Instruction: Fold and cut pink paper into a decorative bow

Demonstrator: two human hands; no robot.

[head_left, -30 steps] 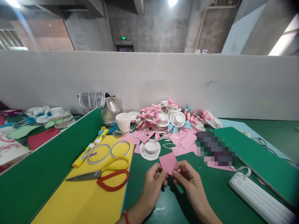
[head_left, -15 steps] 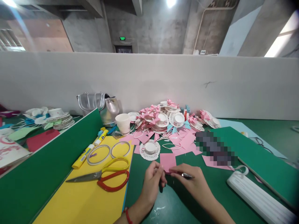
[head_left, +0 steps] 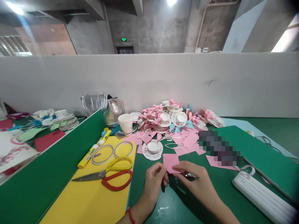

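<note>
The left hand point(head_left: 154, 182) and the right hand point(head_left: 198, 183) are both pinching the near edge of a pink paper square point(head_left: 170, 162), fingers closed on it, just above the green table point(head_left: 210, 199). The square is sitting directly in front of a white fringed paper disc point(head_left: 152, 149), with the scissors point(head_left: 109, 175) lying on the yellow sheet point(head_left: 93, 202) to the left.

scissors point(head_left: 105, 175) lie left of both hands, paper square point(head_left: 171, 162) between fingertips

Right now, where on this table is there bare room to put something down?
Bare green table lies near the hands, and between right hand and white power strip. The yellow sheet is free below the scissors. Paper crafts crowd the back.
</note>
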